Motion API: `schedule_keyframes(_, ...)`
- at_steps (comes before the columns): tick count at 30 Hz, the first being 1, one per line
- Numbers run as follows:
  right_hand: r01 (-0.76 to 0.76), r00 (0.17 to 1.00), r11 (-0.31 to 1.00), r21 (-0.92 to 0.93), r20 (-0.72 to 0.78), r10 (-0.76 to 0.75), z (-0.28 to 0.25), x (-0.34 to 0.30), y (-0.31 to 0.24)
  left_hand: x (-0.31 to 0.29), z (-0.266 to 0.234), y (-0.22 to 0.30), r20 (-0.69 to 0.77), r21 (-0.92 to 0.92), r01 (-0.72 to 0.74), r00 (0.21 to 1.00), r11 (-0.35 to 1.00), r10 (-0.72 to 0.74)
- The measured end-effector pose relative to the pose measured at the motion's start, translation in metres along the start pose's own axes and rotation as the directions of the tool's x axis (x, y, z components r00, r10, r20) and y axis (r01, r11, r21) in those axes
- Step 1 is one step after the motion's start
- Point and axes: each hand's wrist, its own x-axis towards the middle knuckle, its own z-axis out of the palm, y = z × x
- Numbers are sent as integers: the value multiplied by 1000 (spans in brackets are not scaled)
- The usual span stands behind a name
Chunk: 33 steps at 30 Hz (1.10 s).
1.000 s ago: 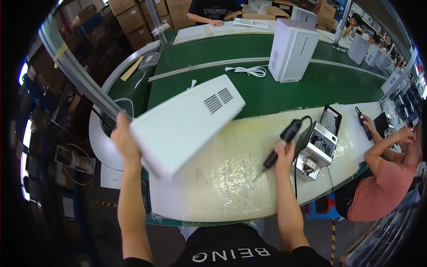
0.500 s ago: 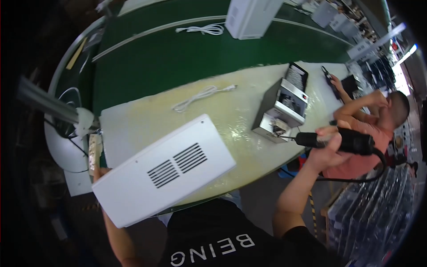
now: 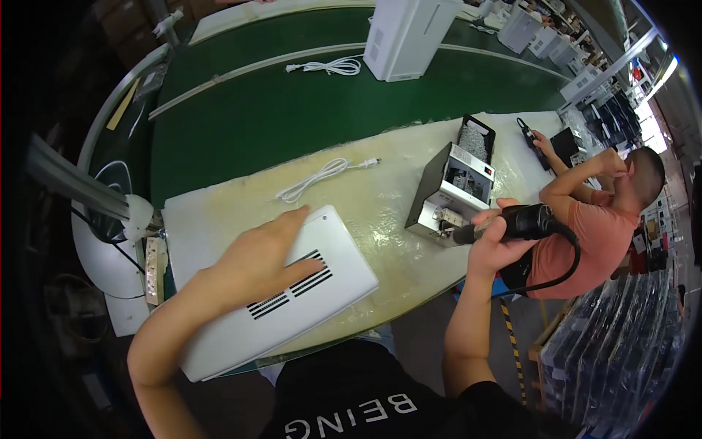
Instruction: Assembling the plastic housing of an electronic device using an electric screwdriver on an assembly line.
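Observation:
Across the near edge of the work table lies a white appliance housing (image 3: 333,274) with two groups of black slots, tilted up to the right. My left hand (image 3: 270,260) rests flat on top of it, fingers spread, partly covering the slots. My right hand (image 3: 493,245) is wrapped round a black electric screwdriver (image 3: 526,222) with its cable curving down. The screwdriver's front end points left at the grey metal screw feeder (image 3: 431,192). Whether its tip touches a screw there I cannot make out.
A coiled white power cord (image 3: 322,178) lies beyond the housing. A black tray (image 3: 477,139) of small parts sits behind the feeder. On the green conveyor belt (image 3: 256,110) stand a white appliance (image 3: 409,40) and another cord (image 3: 329,67). At right a co-worker (image 3: 596,234) sits close.
My left hand has gone from the housing's left end to its top face. The housing lies slightly lower and flatter. My right hand has brought the screwdriver left, to the feeder's front.

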Motion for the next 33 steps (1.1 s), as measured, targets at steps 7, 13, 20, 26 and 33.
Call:
schedule_keyframes(7,-26,996,987,159,85,13,56,41,-73,12,11,-9,-39,-52,-12,999,999,10)
schedule_keyframes(13,-543,644,800,254,738,203,78,102,-133,7,7,-12,-18,-129,53,998,990,-56)
schedule_keyframes(20,32,935,967,254,334,-118,154,55,-106,9,16,-13,-67,-131,33,997,991,-42)
schedule_keyframes(26,-125,936,908,401,352,-27,168,39,-104,10,15,-14,-25,-83,30,999,996,-32)
schedule_keyframes(33,-130,921,914,383,388,-32,172,37,-103,11,15,-14,-43,-47,4,999,999,-6)
